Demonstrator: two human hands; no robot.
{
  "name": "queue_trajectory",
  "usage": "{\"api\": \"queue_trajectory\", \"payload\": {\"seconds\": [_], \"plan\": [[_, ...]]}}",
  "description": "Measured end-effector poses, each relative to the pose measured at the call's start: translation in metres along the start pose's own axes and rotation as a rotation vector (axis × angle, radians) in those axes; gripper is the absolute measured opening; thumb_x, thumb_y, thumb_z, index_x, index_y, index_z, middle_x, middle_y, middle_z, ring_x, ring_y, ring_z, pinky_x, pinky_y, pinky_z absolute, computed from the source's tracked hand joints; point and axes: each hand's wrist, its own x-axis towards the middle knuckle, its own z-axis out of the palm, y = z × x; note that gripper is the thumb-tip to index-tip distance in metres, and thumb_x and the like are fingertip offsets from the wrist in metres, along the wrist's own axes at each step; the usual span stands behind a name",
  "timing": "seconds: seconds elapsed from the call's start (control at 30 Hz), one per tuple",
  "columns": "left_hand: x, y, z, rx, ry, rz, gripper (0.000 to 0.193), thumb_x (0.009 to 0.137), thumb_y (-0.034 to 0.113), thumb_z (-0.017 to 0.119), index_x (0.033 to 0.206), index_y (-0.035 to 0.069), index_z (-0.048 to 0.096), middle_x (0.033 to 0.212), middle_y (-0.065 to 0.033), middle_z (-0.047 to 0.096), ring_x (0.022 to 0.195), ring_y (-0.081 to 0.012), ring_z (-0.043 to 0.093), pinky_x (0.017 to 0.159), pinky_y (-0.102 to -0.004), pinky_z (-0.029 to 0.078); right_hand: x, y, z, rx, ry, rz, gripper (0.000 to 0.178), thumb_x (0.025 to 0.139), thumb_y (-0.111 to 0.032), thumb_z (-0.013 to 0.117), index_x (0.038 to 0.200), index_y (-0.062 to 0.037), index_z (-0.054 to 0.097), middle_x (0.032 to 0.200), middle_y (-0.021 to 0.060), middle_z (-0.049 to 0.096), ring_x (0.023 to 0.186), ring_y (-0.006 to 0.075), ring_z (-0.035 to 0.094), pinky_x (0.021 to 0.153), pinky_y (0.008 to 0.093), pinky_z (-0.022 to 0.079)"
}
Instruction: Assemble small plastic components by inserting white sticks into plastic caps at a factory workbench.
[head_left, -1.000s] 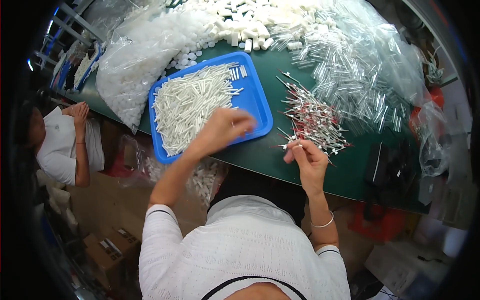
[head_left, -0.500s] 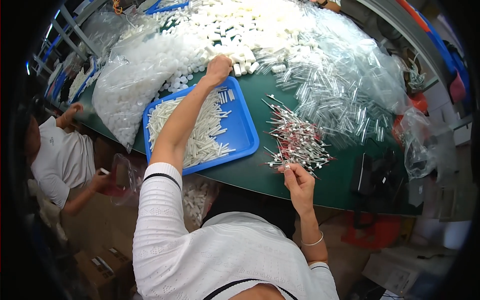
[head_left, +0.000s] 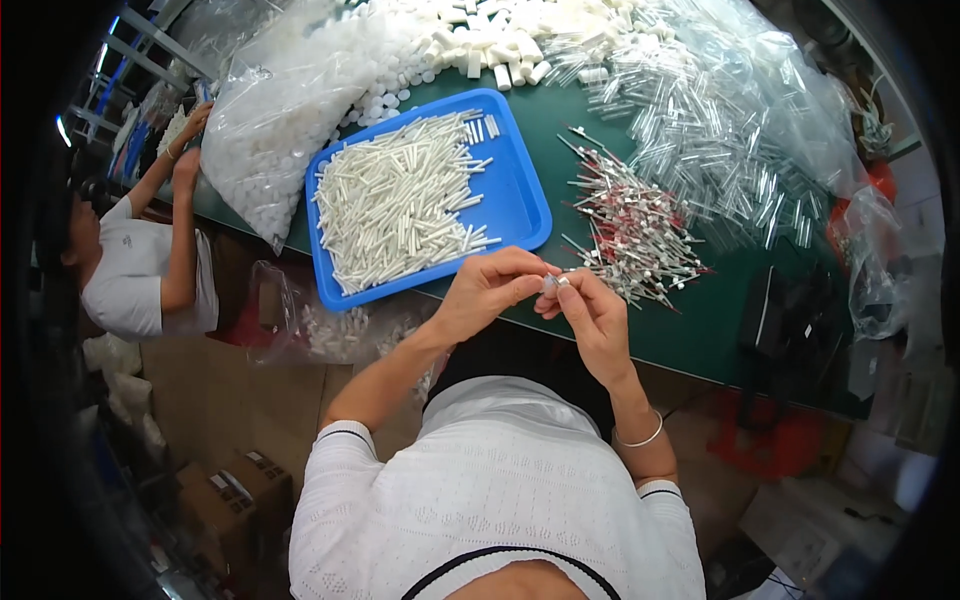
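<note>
My hands meet in front of the bench's near edge, just below the blue tray's right corner. My left hand (head_left: 488, 295) is closed in a pinch on a small translucent white piece (head_left: 549, 286), cap-like, though the fingers partly cover it. Against it, my right hand (head_left: 596, 318) pinches a small white piece (head_left: 563, 282), whose kind is too small to tell. The blue tray (head_left: 535, 205) lies to the left with many thin white sticks (head_left: 395, 205) in it. Beyond my right hand lies a heap of thin red-and-white swab-like pieces (head_left: 640, 220).
A clear bag of round white caps (head_left: 265, 150) stands left of the tray. White cylinders (head_left: 500, 50) lie at the back, clear tubes (head_left: 700, 150) at the back right. A black device (head_left: 775, 330) sits at right. A co-worker in a white shirt (head_left: 150, 275) is at far left.
My left hand has come back from the white caps and cylinders beyond the tray to meet my right hand. The view has shifted. The co-worker's arms have risen toward the bench.
</note>
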Motion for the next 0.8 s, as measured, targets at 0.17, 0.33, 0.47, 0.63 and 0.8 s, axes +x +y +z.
{"api": "queue_trajectory", "payload": {"seconds": [0.17, 0.33, 0.47, 0.63, 0.8], "plan": [[-0.004, 0.0, -0.012, -0.467, -0.007, -0.252, 0.027, 0.094, 0.013, 0.059, 0.115, -0.002, 0.062, 0.098, -0.0093, 0.067, 0.075, -0.0085, 0.061, 0.068, -0.0197, 0.052, -0.008, -0.016, -0.006, -0.426, 0.113, -0.097, 0.011, 0.087, -0.005, 0.06, 0.078, 0.0024, 0.06, 0.058, 0.0021, 0.052, 0.05, 0.0056, 0.045, 0.045, 0.0237, 0.034], [-0.004, 0.001, -0.009, -0.558, -0.035, -0.249, 0.028, 0.093, 0.014, 0.06, 0.117, -0.001, 0.061, 0.1, -0.007, 0.065, 0.083, -0.0092, 0.061, 0.074, -0.0208, 0.052, -0.015, -0.018, -0.007, -0.498, 0.145, -0.102, 0.011, 0.081, -0.004, 0.062, 0.072, 0.0015, 0.058, 0.055, 0.0043, 0.052, 0.046, 0.0084, 0.044, 0.043, 0.0259, 0.033], [-0.006, 0.001, -0.007, -0.553, -0.033, -0.24, 0.028, 0.093, 0.014, 0.06, 0.116, -0.001, 0.062, 0.102, -0.008, 0.066, 0.085, -0.0096, 0.061, 0.074, -0.0208, 0.052, -0.018, -0.018, -0.007, -0.557, 0.14, -0.122, 0.012, 0.079, -0.004, 0.063, 0.071, 0.0009, 0.057, 0.055, 0.0063, 0.053, 0.044, 0.0117, 0.044, 0.043, 0.0278, 0.034], [-0.008, 0.002, -0.003, -0.467, -0.012, -0.216, 0.027, 0.092, 0.012, 0.062, 0.115, -0.001, 0.062, 0.105, -0.0087, 0.066, 0.086, -0.01, 0.061, 0.075, -0.0226, 0.052, -0.019, -0.02, -0.008, -0.586, 0.137, -0.117, 0.012, 0.079, -0.004, 0.063, 0.07, 0.0001, 0.057, 0.055, 0.0072, 0.052, 0.043, 0.0139, 0.045, 0.043, 0.0287, 0.034], [-0.012, -0.001, 0.001, -0.322, 0.001, -0.16, 0.027, 0.09, 0.009, 0.063, 0.115, -0.001, 0.062, 0.104, -0.0082, 0.066, 0.087, -0.011, 0.061, 0.075, -0.0247, 0.052, -0.016, -0.025, -0.003, -0.61, 0.102, -0.126, 0.008, 0.082, -0.005, 0.063, 0.075, -0.001, 0.06, 0.058, 0.0093, 0.055, 0.045, 0.0186, 0.051, 0.045, 0.031, 0.039]]}}
